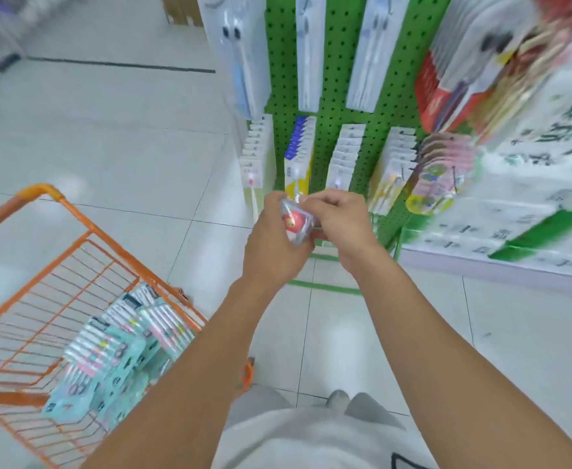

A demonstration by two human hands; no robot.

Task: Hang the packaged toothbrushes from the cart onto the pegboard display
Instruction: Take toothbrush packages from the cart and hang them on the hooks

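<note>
My left hand grips a clear toothbrush package with a red and white cartoon figure inside. My right hand pinches the top of the same package. Both hands are in front of the lowest row of the green pegboard, just below a yellow and blue pack. The orange wire cart stands at the lower left and holds several teal multi-brush packages.
Rows of white toothbrush packs hang on the pegboard. Pink packs and blurred red packs hang at the right. A green and white display stands at the right. Pale floor tiles spread to the left.
</note>
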